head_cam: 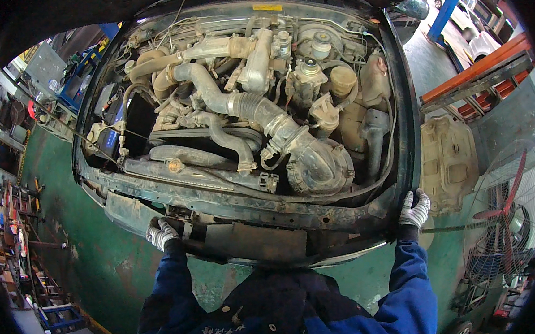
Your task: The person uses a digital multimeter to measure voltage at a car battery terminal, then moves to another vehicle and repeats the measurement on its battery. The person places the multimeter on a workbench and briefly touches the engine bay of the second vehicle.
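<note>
My left hand (161, 233), in a striped work glove, rests on the front edge of the car's engine bay, beside the hood latch (186, 215). On the right front corner of the fender (408, 157) lies my right hand (414, 210), gloved alike, fingers a little apart. Neither hand is closed around anything. Before me is a dusty engine with a ribbed air intake hose (256, 107), a radiator (193, 172) with a brass-coloured cap (175, 165), a round air filter housing (321, 168) and a battery (112, 129) at the left. The bay's lower left corner is dark inside.
A caged floor fan (503, 213) with red blades stands at the right, near a dusty undertray panel (448, 163) and an orange steel beam (474, 68). Shelving with tools (18, 231) lines the left. A blue tool cart (75, 85) stands behind on the left.
</note>
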{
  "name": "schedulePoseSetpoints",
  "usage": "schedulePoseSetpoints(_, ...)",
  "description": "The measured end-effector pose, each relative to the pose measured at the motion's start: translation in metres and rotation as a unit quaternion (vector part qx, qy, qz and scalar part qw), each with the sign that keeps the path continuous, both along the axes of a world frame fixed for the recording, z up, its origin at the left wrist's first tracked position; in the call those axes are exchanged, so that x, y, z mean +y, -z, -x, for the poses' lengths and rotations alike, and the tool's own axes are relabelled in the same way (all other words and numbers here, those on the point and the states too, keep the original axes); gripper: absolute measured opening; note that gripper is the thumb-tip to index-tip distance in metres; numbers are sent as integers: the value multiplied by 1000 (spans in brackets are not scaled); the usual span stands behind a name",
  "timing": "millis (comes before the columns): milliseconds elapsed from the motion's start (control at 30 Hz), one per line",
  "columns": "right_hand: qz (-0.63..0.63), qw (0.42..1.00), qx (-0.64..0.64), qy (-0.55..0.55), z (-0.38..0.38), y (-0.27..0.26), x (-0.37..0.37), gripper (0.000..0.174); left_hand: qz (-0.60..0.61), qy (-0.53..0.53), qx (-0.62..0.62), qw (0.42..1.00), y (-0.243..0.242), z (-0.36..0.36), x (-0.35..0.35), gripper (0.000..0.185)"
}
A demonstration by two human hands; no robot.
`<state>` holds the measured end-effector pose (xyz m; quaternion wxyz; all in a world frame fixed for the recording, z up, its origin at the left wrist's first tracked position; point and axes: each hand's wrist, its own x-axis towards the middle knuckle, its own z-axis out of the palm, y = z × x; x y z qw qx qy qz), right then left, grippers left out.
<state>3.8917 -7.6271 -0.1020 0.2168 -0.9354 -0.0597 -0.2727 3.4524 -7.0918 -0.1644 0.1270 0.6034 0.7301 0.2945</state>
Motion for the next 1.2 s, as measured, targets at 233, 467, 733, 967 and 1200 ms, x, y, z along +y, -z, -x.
schedulePoseSetpoints(233, -20, 1000, 5, 0, -1, 3, -1, 38, 8, -3, 10, 1000, -3, -2, -1, 28)
schedulePoseSetpoints(467, 2, 1000, 4, 4, 0, -1, 1, 37, 11, -11, -3, 1000, -8, -3, -4, 29)
schedulePoseSetpoints(733, -34, 999, 19, 2, -1, -1, 2, 38, 5, 1, 16, 1000, 5, 3, 3, 31)
schedulePoseSetpoints(967, -35, 999, 18, 2, -1, 1, 1, 38, 13, -4, -3, 1000, 6, 4, 4, 31)
schedulePoseSetpoints(1200, -16, 1000, 9, 1, 0, -1, 1, 37, 14, 0, 10, 1000, 5, 3, 4, 29)
